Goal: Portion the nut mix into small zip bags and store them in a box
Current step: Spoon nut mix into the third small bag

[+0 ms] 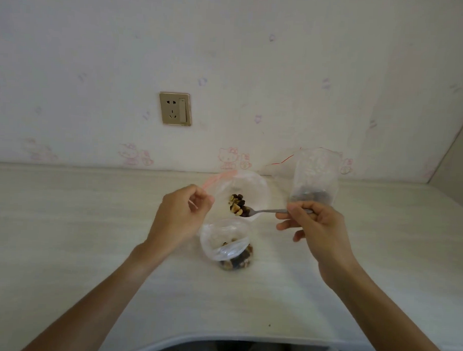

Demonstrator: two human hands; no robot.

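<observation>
Three clear bags stand on the pale table below a cartoon-papered wall with a brass socket: a filled zip bag stands upright at the back right, the source bag of nut mix slumps nearest the person, and between them the open zip bag gapes toward the camera. The left hand pinches that bag's red-striped rim at its left edge, fingers curled, holding the mouth wide. The right hand grips the handle of a spoon, whose long axis runs nearly level from right to left, its loaded bowl of nuts already inside the mouth. The load probably only needs tipping downward, so the right hand does the work while the left steadies. No box is in view.
</observation>
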